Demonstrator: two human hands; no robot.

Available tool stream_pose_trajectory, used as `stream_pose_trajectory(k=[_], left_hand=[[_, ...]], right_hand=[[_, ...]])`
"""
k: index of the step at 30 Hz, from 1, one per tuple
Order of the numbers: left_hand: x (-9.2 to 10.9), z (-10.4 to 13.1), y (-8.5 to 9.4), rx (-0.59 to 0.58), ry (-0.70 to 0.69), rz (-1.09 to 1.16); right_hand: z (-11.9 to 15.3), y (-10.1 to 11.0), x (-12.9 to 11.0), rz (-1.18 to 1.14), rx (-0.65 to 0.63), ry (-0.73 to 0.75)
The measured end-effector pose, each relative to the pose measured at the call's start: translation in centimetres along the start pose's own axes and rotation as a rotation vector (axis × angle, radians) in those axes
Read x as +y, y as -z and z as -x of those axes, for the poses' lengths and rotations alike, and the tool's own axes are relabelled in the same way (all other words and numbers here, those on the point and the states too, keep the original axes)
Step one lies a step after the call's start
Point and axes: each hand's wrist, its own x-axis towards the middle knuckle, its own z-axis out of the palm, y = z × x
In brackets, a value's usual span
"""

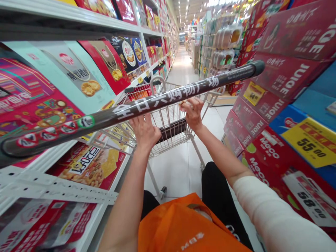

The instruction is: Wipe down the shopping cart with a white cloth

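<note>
The dark handle bar (pixel 157 101) of a wire shopping cart (pixel 170 140) crosses the view on a slant, with white lettering and round stickers. Below it, my left hand (pixel 145 131) lies at the back of the cart with its fingers stretched forward and slightly apart. The handle bar covers its fingertips. My right hand (pixel 193 110) is curled closed just under the bar, at the cart's right side, a ring on one finger. A small pale bit shows at its fingertips, too little to name. Wire mesh shows between both hands.
At left, shelves (pixel 105 24) hold gift boxes, among them a light green box (pixel 73 73) and a red box (pixel 107 63). Stacked red cartons (pixel 288 73) with yellow price tags (pixel 312 141) rise close at right. A tiled aisle (pixel 182 63) runs ahead past stacked packs (pixel 223 45).
</note>
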Motion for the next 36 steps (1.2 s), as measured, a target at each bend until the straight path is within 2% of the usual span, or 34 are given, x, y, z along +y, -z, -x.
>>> stream_pose_trajectory(k=[3, 7, 9, 11, 13, 15, 18, 22, 24, 26, 28, 30, 32, 36], left_hand=[[-0.1, 0.2, 0.3, -0.026, -0.004, -0.005], [-0.1, 0.3, 0.4, -0.047, -0.006, -0.037], [-0.1, 0.3, 0.4, -0.041, 0.003, -0.045], [0.0, 0.2, 0.3, -0.033, 0.011, -0.045], [0.1, 0.3, 0.2, -0.034, 0.019, -0.041], [0.2, 0.3, 0.3, -0.046, 0.023, -0.030], [0.2, 0.4, 0.5, -0.061, 0.026, -0.022], [0.1, 0.5, 0.6, -0.056, 0.018, -0.045], [0.1, 0.5, 0.4, -0.048, 0.017, -0.052], [0.2, 0.5, 0.3, -0.047, 0.025, -0.056], [0.2, 0.5, 0.2, -0.050, 0.029, -0.064], [0.2, 0.6, 0.2, -0.054, 0.020, -0.074], [0.2, 0.6, 0.3, -0.055, 0.013, -0.084], [0.2, 0.7, 0.6, -0.054, 0.021, -0.093]], right_hand=[[1.9, -0.9, -0.2, -0.019, -0.059, 0.030], [5.0, -0.2, -0.1, -0.114, -0.179, 0.093], [4.4, 0.4, -0.3, -0.139, -0.177, 0.071], [2.7, 0.7, -0.6, -0.116, -0.135, 0.015], [0.9, 0.6, -1.0, -0.072, -0.081, -0.035], [0.2, 0.1, -1.5, -0.067, -0.054, -0.058], [1.9, -0.4, -2.1, -0.113, -0.116, -0.042], [4.6, 0.2, -2.7, -0.143, -0.240, 0.026], [3.9, 0.8, -3.2, -0.134, -0.194, 0.031], [2.0, 1.1, -4.0, -0.116, -0.109, 0.028], [0.0, 0.9, -4.8, -0.097, -0.047, 0.036], [-0.7, 0.3, -5.5, -0.088, -0.022, 0.040], [0.3, -0.4, -5.9, -0.106, -0.037, 0.031], [4.3, -0.7, -5.9, -0.159, -0.175, 0.062]])
